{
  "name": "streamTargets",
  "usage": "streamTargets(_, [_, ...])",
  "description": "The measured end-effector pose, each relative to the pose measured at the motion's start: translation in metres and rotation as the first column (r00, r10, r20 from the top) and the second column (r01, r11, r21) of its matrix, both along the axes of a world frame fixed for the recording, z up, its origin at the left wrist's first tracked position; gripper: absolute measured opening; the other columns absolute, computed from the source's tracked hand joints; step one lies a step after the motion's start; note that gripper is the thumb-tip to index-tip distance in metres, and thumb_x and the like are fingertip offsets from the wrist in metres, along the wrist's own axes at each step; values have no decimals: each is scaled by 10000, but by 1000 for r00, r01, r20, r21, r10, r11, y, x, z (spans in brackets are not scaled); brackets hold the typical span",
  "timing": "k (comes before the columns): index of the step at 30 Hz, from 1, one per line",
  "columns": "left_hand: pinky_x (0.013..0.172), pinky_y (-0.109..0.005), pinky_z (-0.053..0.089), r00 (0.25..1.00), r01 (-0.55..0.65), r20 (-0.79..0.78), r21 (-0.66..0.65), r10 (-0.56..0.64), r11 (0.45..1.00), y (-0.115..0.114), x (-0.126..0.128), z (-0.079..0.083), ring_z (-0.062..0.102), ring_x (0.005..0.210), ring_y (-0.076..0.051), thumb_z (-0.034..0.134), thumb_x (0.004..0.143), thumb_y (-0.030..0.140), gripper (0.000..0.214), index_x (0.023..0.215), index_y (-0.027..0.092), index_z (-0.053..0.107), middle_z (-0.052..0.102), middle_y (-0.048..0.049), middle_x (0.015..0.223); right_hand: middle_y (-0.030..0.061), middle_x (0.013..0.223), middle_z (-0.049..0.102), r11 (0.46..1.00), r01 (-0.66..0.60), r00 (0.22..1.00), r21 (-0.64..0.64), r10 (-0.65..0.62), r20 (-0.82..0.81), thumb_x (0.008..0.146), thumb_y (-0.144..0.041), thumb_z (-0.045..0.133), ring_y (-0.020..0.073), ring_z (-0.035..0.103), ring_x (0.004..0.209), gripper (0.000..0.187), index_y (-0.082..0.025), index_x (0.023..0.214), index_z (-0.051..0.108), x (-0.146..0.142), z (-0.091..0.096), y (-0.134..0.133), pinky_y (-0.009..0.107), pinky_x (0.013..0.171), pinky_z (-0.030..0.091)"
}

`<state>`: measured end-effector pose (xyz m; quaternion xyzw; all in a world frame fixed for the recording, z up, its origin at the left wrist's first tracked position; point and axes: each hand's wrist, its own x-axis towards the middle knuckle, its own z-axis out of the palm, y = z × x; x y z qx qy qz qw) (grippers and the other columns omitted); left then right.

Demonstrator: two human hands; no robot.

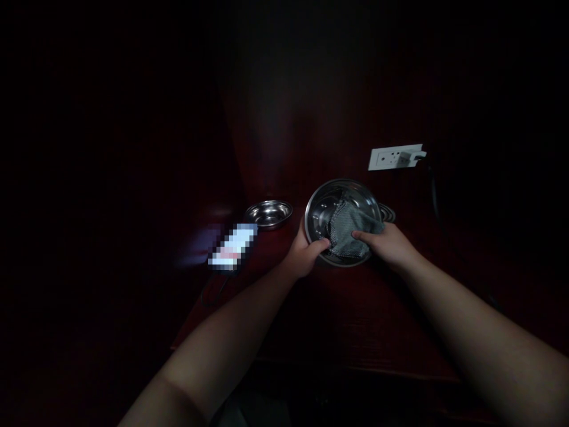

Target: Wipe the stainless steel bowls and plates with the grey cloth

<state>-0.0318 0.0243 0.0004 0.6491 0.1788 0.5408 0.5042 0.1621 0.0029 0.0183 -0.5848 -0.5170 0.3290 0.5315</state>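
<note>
A shiny steel bowl stands tilted toward me on a dark wooden table. My left hand grips the bowl's near left rim, thumb over the edge. My right hand presses a grey cloth against the inside of the bowl, fingers closed on the cloth.
A smaller steel dish sits left of the bowl. A lit phone lies further left with a cable trailing off. A white wall socket with a plug and dark cord is behind on the right. The surroundings are very dark.
</note>
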Motion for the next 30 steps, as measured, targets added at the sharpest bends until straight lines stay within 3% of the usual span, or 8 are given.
streamTargets(16, [973,-422,338,998,-59,-11,-17,59,998,-1,-1,3,453,1139,-254,610,692,267,596,1242,195,391,504,-85,1231,73,865,695,999,-14,998,45,11,59,584,-296,697,233,648,804,319,-150,866,660,2,-4,2,378,772,496])
streamTargets(30, [1028,-458,277,998,55,-23,117,-53,992,-9,1,5,374,1225,-278,688,653,307,823,1324,208,222,384,-144,1331,97,937,685,998,-30,989,49,37,-142,590,-271,679,228,650,816,347,-143,909,635,-4,-3,-1,368,766,507])
